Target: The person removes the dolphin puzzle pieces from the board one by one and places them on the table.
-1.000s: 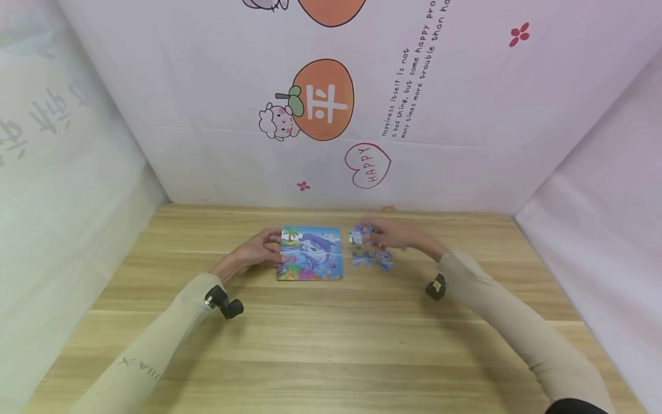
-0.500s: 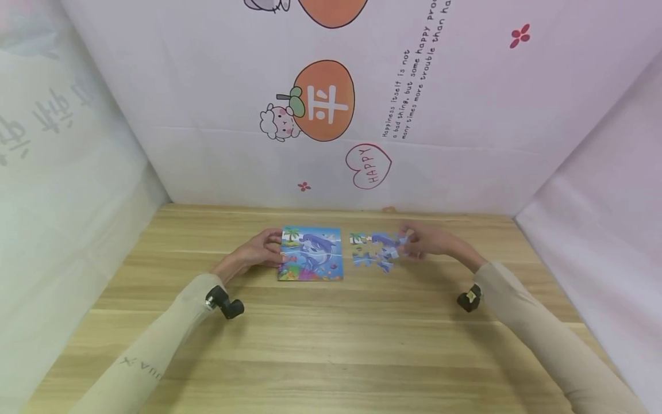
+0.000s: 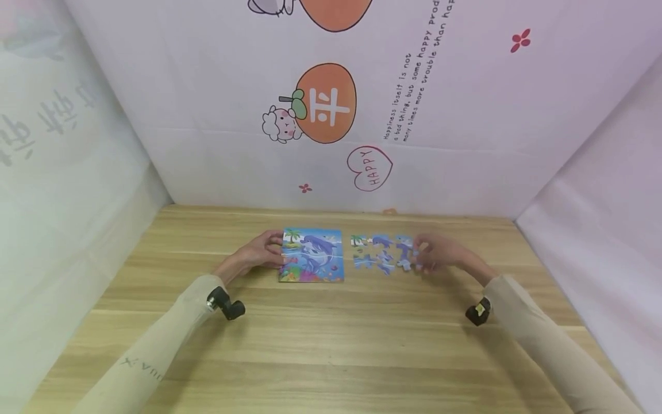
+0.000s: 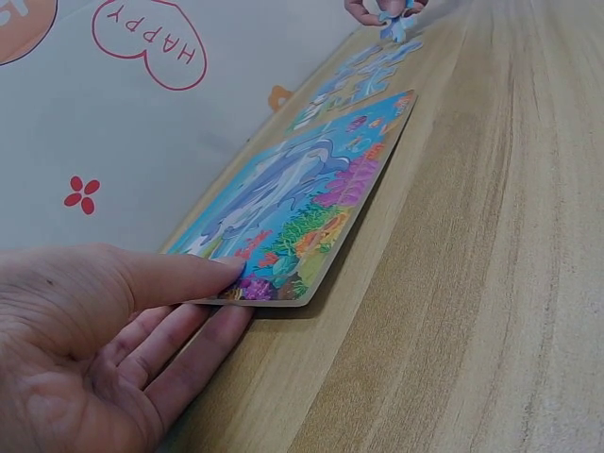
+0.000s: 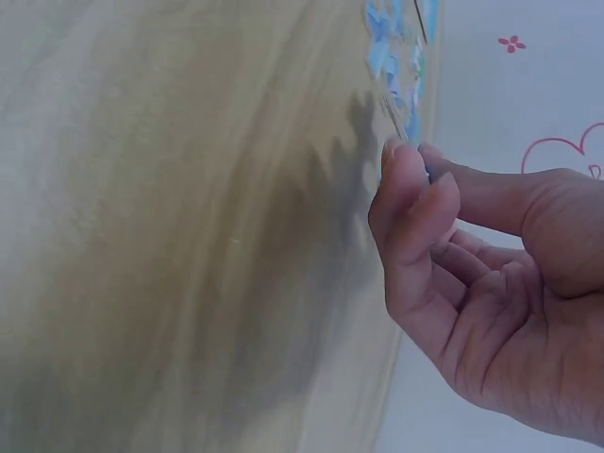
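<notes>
A square dolphin picture board (image 3: 312,256) lies at the back middle of the table in the head view. My left hand (image 3: 261,250) holds its left edge, thumb (image 4: 189,278) on top and fingers below, as the left wrist view shows. Right of the board lie several loose jigsaw pieces (image 3: 381,241) in two short rows, parts of a similar dolphin picture. Just right of them, my right hand (image 3: 441,252) pinches a pale blue jigsaw piece (image 4: 395,26) between thumb and fingertips. The right wrist view gives only a thin edge of that piece, mostly hidden by the fingers.
The wooden table (image 3: 331,339) stretches in front of both hands. A white printed cloth (image 3: 217,103) rises close behind the board and pieces, and pale cloth sides (image 3: 595,190) stand at left and right.
My right hand has moved right from the left end of the pieces to beyond their right end, uncovering pieces in both rows. The left hand and board stay in place.
</notes>
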### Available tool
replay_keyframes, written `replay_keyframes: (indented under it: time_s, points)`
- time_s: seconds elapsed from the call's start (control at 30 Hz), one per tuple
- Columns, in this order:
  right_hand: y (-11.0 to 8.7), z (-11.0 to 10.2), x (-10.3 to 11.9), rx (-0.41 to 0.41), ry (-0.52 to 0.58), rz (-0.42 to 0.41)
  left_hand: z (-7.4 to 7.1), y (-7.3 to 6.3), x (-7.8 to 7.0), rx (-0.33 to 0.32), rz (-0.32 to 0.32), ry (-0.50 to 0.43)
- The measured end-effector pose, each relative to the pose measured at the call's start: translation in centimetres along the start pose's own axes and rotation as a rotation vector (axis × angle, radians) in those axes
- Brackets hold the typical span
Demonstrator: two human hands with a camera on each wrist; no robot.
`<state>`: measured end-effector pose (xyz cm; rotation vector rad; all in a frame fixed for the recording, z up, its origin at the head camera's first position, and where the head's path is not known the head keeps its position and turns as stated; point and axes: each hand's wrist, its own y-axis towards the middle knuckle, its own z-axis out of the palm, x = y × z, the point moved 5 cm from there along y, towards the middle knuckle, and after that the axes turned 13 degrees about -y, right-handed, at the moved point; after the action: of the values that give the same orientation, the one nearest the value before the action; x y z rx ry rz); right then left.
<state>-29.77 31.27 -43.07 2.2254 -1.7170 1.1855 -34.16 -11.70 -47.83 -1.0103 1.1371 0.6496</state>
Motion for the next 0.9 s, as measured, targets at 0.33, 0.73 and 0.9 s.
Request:
replay_keyframes:
  time_s: [0.33,0.73,0.9]
  points:
    - [0.4,0.9,-0.8,-0.083,-0.199,0.119,-0.2,0.1,0.2,0.003,-0.003,0.0]
    - [0.7,1.0,-1.0,-0.104,-0.244,0.137,-0.2,0.0,0.0,0.008,-0.004,-0.006]
    - [0.6,0.4,-0.5,-0.124,-0.328,0.126,-0.1,0.0,-0.1,0.033,0.002,-0.021]
